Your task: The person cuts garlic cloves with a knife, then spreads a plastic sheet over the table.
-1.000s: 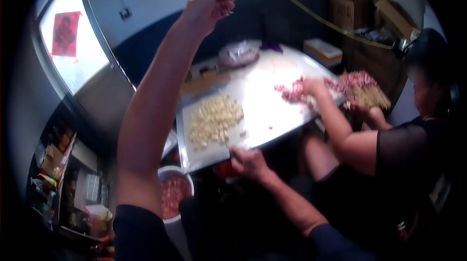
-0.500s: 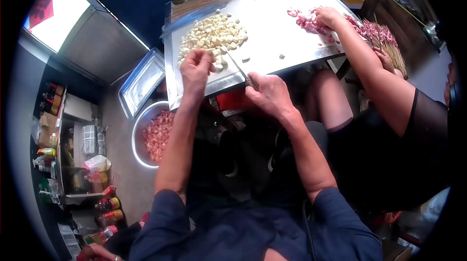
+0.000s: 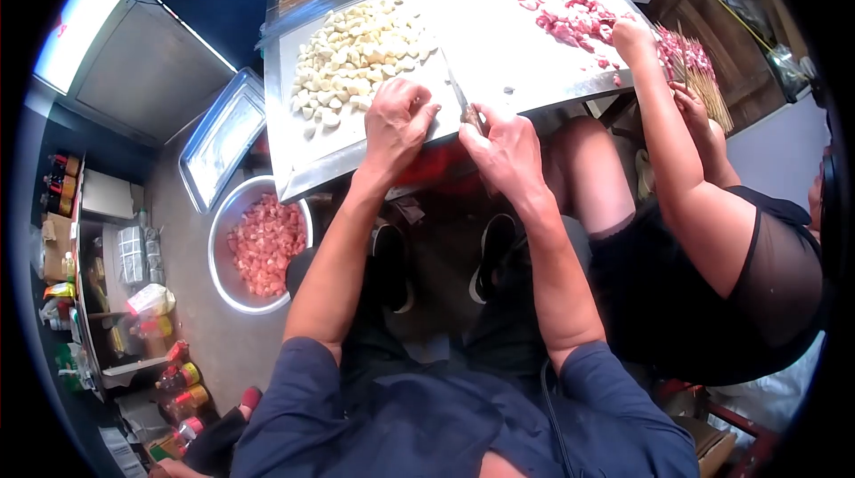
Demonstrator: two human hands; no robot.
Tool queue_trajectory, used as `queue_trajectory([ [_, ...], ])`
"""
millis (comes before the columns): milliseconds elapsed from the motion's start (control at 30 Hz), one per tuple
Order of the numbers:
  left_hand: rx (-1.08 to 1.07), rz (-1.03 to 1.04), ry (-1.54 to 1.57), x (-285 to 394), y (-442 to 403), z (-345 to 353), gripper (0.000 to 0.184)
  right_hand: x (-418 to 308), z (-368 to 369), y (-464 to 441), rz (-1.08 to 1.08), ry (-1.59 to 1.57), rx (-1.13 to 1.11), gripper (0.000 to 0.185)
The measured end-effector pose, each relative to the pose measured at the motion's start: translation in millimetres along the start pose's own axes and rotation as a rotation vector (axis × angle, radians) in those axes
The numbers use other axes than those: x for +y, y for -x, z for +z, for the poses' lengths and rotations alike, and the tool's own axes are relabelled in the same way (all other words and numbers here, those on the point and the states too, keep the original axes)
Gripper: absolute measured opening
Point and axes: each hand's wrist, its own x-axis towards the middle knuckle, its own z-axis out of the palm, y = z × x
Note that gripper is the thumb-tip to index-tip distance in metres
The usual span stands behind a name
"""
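Observation:
A heap of peeled garlic cloves (image 3: pixel 361 51) covers the left part of the white table (image 3: pixel 485 24). My left hand (image 3: pixel 394 122) is just in front of the heap, over the table's near edge. Its fingers are curled together, and anything between them is hidden. My right hand (image 3: pixel 506 150) is closed around the handle of a knife (image 3: pixel 457 86). The narrow blade points away from me, tilted a little left, beside my left hand.
A co-worker's hand (image 3: pixel 634 40) touches cut red meat (image 3: pixel 583 22) at the table's right. Meat skewers (image 3: pixel 690 64) lie beyond. A metal bowl of pink meat pieces (image 3: pixel 267 247) stands on the floor at left, near a tray-like lid (image 3: pixel 218 140). Bottles (image 3: pixel 185 402) stand lower left.
My left hand has moved right, away from the cloves and closer to the knife. The blade now points more straight ahead. The co-worker's hand has shifted toward the skewers. The view has shifted.

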Motion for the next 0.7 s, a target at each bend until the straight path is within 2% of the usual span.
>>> queue_trajectory([
  [133, 0.025, -0.108, -0.014, -2.7, 1.9, -0.3, 0.011, -0.9, -0.2, 1.4, -0.012, -0.044, 0.061, 0.026],
  [200, 0.053, -0.014, -0.037, -5.5, 3.2, -0.5, 0.010, 0.4, 0.8, 0.8, -0.011, -0.057, 0.068, 0.026],
  [333, 0.064, 0.014, -0.027, -6.3, 6.7, -3.1, 0.009, 1.7, 3.2, 3.1, -0.061, -0.059, 0.102, 0.025],
  [367, 0.052, -0.031, 0.013, -5.8, 6.5, -3.7, 0.008, -0.1, 3.7, 3.5, -0.085, -0.073, 0.112, 0.025],
  [500, 0.031, -0.168, 0.084, 1.0, 3.3, -5.1, 0.008, -3.7, 7.0, 5.9, -0.062, -0.063, 0.050, 0.024],
  [700, 0.071, -0.166, 0.147, 0.1, 3.4, -1.9, 0.007, -4.6, 11.4, 9.3, -0.105, -0.052, 0.013, 0.025],
])
